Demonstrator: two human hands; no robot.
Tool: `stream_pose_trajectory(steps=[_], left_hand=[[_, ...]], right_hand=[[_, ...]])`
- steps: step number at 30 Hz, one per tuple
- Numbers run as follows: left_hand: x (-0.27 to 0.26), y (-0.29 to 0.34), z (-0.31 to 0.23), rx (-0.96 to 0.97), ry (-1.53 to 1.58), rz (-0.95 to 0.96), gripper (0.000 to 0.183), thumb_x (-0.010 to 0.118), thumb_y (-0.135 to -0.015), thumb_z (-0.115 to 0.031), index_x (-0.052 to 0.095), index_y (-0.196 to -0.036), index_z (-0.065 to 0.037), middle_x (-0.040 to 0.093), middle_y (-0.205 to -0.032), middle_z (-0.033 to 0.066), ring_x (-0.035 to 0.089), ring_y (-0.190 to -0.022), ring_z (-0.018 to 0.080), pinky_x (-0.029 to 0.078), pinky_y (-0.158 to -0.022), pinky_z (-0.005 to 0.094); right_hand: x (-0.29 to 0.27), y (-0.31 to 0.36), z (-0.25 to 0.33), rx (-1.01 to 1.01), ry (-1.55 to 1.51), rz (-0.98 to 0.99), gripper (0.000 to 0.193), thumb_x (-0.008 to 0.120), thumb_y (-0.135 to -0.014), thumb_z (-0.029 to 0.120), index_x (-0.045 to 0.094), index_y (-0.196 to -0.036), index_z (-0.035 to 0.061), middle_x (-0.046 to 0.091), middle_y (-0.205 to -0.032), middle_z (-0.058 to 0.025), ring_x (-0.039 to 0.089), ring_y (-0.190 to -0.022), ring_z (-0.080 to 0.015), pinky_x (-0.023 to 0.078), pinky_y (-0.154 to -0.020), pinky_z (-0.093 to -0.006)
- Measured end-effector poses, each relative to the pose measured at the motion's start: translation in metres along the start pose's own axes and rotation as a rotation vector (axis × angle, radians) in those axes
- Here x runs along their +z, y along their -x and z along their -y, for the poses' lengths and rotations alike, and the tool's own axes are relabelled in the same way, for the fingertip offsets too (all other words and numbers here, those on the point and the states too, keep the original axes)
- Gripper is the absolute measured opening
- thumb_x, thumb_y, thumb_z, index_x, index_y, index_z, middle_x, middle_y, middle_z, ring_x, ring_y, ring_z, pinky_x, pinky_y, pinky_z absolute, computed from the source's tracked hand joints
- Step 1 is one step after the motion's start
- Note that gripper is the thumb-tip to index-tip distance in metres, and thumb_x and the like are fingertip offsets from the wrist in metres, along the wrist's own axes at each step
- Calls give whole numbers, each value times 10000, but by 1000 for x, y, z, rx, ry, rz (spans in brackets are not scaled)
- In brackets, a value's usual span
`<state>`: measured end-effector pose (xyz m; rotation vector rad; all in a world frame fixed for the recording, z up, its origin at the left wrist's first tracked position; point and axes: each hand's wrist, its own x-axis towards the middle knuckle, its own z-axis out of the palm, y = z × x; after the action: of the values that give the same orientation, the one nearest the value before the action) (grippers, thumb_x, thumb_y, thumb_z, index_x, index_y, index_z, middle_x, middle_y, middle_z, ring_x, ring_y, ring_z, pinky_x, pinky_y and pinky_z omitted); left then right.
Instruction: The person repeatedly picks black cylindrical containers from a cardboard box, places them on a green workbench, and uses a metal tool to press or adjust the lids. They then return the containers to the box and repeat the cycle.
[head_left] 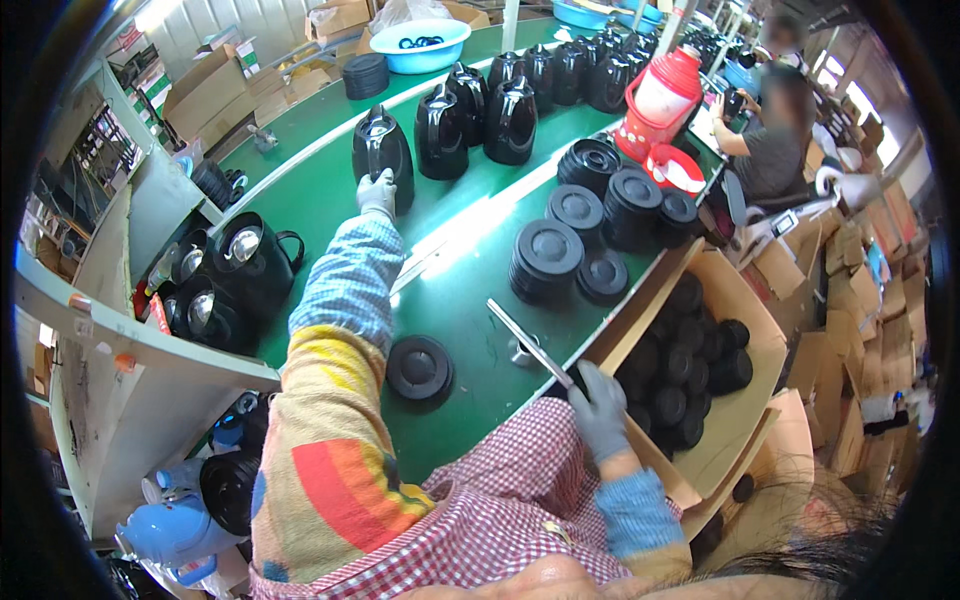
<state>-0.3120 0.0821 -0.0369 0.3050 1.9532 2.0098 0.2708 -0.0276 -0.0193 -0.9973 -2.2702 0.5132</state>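
My left hand (377, 193), in a grey glove, reaches far across the green worktop and closes on the handle side of a glossy black jug (398, 150), which stands upright at the front of a group of similar black jugs (440, 132). Close to my lap, my right hand (600, 408), also gloved, grips one end of a long, straight metal tool (530, 343); its exact kind is unclear. Beneath that tool is a small metal fitting (522, 352). Between my arms lie a few stacked round black discs (419, 368), shaped like lids or bases.
Stacks of round black discs (547, 255) stand right of centre, before a red and white flask (662, 95). A cardboard box (755, 405) of black round parts sits at my right. More black jugs (250, 255) lie at left. A blue basin (420, 45) stands behind; a co-worker (785, 130) sits far right.
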Motion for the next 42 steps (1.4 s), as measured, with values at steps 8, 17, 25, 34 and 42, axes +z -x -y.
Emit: stream_pose_trajectory(steps=[8, 17, 25, 34, 42], left_hand=[[11, -17, 9, -6, 35, 143, 337, 757, -895, -216, 642, -1182, -83, 646, -962, 41, 652, -787, 180, 565, -649, 318], [2, 15, -5, -18, -83, 36, 489, 764, -914, -357, 618, -1250, -33, 604, -1183, 120, 589, -1077, 228, 566, -817, 394], [-38, 182, -15, 623, 60, 213, 135, 705, -875, -2, 634, -981, -46, 534, -1316, 121, 540, -1197, 220, 399, -1046, 320], [-80, 407, -126, 878, 251, 1381, 304, 696, -786, 66, 651, -1053, -72, 334, -1594, 215, 341, -1487, 369, 288, -1187, 473], [-96, 558, -35, -258, 235, 1488, 891, 620, -863, 49, 191, -1622, -136, 339, -1593, 112, 403, -1422, 272, 364, -1162, 410]], right_hand=[[-72, 148, -53, 670, -316, 71, 317, 610, -966, 204, 713, -1176, -10, 711, -1208, -170, 662, -1110, -292, 511, -982, -395], [-62, 114, -12, 504, -203, 193, 282, 620, -952, 209, 731, -1127, 17, 735, -1093, -167, 680, -1019, -303, 521, -908, -391], [-95, 135, -6, 526, -319, 65, 266, 615, -975, 146, 700, -1176, -7, 731, -1100, -156, 692, -985, -301, 534, -875, -378], [-112, 16, 81, 262, -1240, 75, 796, 451, -1014, 638, 361, -1539, 46, 533, -1439, -115, 555, -1278, -233, 459, -1077, -374], [-131, 167, 52, 278, -1448, -83, 995, 792, -810, 357, 260, -1612, 104, 449, -1544, -114, 443, -1417, -233, 338, -1189, -386]])
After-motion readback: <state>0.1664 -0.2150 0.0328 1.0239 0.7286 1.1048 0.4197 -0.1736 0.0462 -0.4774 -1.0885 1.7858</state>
